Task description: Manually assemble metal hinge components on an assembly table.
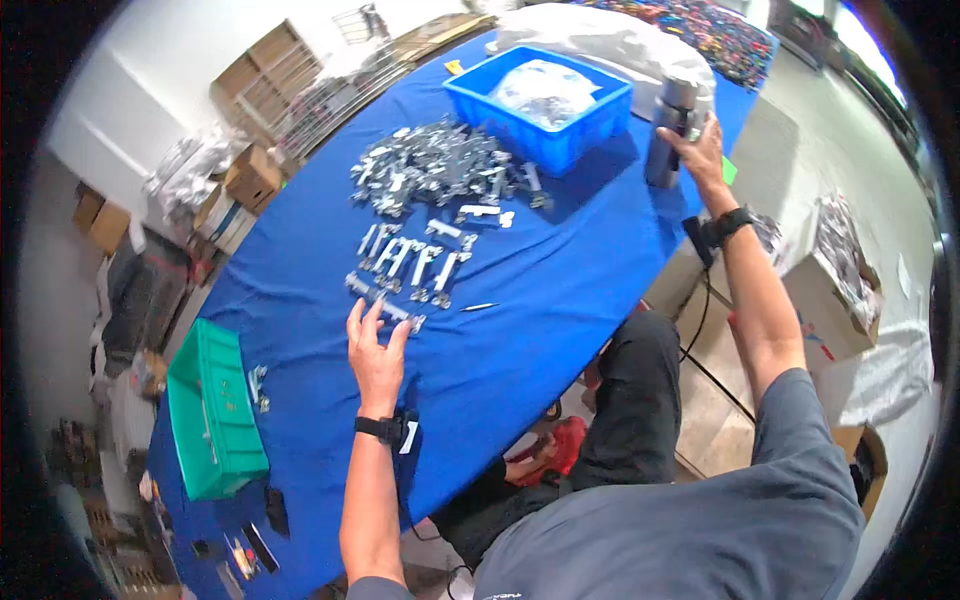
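My right hand (pixel 703 155) is wrapped round a dark grey cylindrical flask (pixel 660 163) that stands upright at the right edge of the blue-covered table. My left hand (pixel 376 362) is over the near part of the table, fingers spread. Its fingertips are at a long silver metal fitting (pixel 392 309); whether they touch it I cannot tell. Just beyond, several similar metal fittings (pixel 394 262) lie roughly side by side. Farther off is a large heap of small metal parts (pixel 432 165). A thin pen-like object (pixel 480 307) lies right of the left hand.
Behind the heap stands a blue bin (pixel 570 150) with a clear plastic bag inside. At the left is a green crate (pixel 236 455), with small tools (pixel 243 558) near it. A large plastic bag (pixel 590 35) and a multicoloured pile (pixel 700 35) are at the far end. Cartons (pixel 820 300) stand right.
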Demonstrator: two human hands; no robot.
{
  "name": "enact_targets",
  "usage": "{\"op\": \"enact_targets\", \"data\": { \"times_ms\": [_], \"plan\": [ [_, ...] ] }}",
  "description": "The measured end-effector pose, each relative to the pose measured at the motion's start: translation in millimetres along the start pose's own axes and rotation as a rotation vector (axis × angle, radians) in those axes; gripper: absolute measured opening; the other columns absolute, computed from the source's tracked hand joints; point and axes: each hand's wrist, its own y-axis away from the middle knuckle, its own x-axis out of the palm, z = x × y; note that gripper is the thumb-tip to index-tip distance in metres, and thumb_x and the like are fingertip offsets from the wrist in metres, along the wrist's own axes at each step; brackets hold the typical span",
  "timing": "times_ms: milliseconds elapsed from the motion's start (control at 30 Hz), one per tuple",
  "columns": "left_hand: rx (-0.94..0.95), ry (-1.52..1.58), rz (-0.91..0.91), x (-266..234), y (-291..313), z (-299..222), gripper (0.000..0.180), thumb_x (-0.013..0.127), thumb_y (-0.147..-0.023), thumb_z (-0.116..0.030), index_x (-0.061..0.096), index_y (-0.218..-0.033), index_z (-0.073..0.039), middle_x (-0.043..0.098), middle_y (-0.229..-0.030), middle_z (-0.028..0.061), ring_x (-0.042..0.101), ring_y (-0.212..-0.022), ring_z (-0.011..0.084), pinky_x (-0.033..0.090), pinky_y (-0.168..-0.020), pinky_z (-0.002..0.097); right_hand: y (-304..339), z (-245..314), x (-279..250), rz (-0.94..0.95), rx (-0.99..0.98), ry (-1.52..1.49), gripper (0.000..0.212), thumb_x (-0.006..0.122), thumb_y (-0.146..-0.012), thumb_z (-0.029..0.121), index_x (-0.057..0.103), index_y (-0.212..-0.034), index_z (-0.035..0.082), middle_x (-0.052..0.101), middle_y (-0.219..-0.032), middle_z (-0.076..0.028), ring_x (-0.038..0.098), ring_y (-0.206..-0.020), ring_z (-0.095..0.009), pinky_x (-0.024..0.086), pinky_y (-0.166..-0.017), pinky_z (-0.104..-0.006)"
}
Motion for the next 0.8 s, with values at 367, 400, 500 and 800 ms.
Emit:
{"op": "enact_targets", "data": {
  "times_ms": [367,400,500,800],
  "plan": [
    [0.022,0.293,0.134,-29,61,-95,0.036,0.076,-0.086,-0.012,0.068,-0.119,-0.002,0.058,-0.134,0.0136,0.067,-0.100,0.0183,0.059,-0.070,0.0274,-20,-30,21,-0.024,0.077,0.022,0.090,0.086,-0.067,0.059,0.053,-0.123,-0.004,0.059,-0.119,-0.025,0.058,-0.115,-0.040,0.046,-0.097,-0.0476],
    [0.037,0.313,0.156,-29,64,-102,0.035,0.076,-0.086,-0.013,0.068,-0.118,-0.002,0.058,-0.134,0.0141,0.067,-0.098,0.0186,0.058,-0.070,0.0271,-16,-25,15,-0.026,0.052,0.018,0.084,0.087,-0.069,0.054,0.056,-0.122,-0.003,0.061,-0.115,-0.021,0.061,-0.109,-0.036,0.048,-0.094,-0.0462],
    [0.116,0.384,0.212,-26,65,-125,0.033,0.075,-0.087,-0.014,0.069,-0.116,-0.002,0.060,-0.132,0.0158,0.069,-0.094,0.0195,0.057,-0.069,0.0279,0,-15,-17,0.027,-0.008,0.003,0.072,0.086,-0.075,0.042,0.058,-0.123,-0.002,0.063,-0.116,-0.015,0.062,-0.105,-0.027,0.049,-0.091,-0.0402],
    [0.421,0.452,0.227,-25,75,-167,0.039,0.074,-0.086,-0.022,0.066,-0.119,-0.005,0.060,-0.130,0.0191,0.064,-0.111,0.0355,0.053,-0.091,0.0415,120,116,-169,0.404,0.145,-0.461,0.054,0.078,-0.082,0.025,0.055,-0.124,0.001,0.061,-0.108,-0.007,0.056,-0.094,-0.018,0.045,-0.084,-0.0314]
  ]
}}
